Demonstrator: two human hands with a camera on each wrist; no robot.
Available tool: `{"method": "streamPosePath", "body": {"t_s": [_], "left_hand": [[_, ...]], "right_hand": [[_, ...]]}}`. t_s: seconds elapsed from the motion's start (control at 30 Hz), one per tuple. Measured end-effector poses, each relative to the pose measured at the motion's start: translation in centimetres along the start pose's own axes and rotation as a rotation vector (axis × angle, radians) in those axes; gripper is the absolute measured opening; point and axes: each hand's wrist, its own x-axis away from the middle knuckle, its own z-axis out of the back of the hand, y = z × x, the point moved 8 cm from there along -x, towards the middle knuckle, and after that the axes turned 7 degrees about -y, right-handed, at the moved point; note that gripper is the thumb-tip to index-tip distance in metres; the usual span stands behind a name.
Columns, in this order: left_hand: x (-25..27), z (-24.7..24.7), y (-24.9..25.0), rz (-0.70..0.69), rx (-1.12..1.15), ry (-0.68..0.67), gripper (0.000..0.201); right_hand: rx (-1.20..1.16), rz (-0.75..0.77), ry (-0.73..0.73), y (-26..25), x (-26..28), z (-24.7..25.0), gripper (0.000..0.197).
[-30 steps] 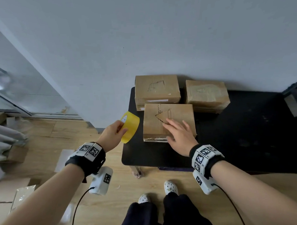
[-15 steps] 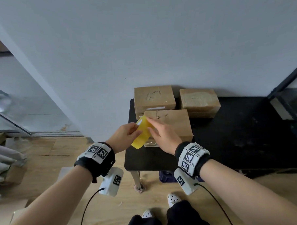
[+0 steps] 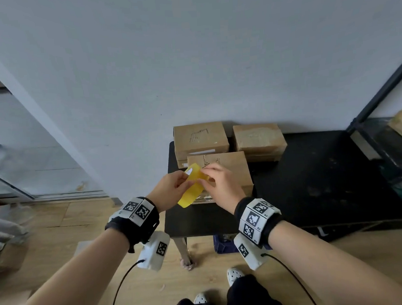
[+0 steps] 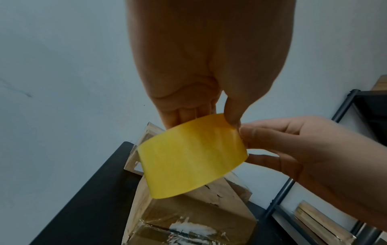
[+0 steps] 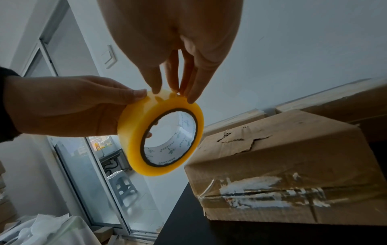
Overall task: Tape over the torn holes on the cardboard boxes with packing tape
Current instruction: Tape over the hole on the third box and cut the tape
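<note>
My left hand (image 3: 185, 179) grips a yellow roll of packing tape (image 3: 189, 191) and holds it up over the front left corner of the nearest cardboard box (image 3: 230, 166). The right hand (image 3: 207, 178) meets it from the right, with thumb and fingertips (image 5: 191, 97) pinching at the outer wrap on the roll's (image 5: 132, 131) rim. A jagged tear (image 5: 240, 140) runs across that box's top near its front edge. Old clear tape (image 5: 272, 190) covers its front face. Two more boxes (image 3: 199, 138) (image 3: 258, 138) stand behind it against the wall.
The boxes sit at the left end of a black table (image 3: 312, 182) against a grey wall. A black metal shelf (image 3: 377, 103) stands at the right. A glass door (image 5: 87, 165) and loose packing material (image 3: 5, 232) are on the left, over wooden floor.
My right hand has lifted off the front box's top and come to the tape roll. My left hand has carried the roll rightward, over the box's corner.
</note>
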Motion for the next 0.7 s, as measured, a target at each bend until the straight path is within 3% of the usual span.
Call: {"method": "streamPosePath", "body": {"t_s": [0.2,0.4,0.7], "left_hand": [[0.2,-0.6,0.0,0.002,-0.037,-0.034,0.026],[0.5,-2.5,-0.8,0.049,-0.150,-0.117,0.032],[0.0,-1.5,-1.9,0.088,-0.176,-0.093,0.025]], "right_hand": [[0.020,-0.073,0.005,0.4,0.0,0.4,0.022],[0.081,-0.203,-0.107,1.0,0.4,-0.6,0.023],[-0.300,-0.331,-0.094,2.7,1.0,-1.1,0.016]]}}
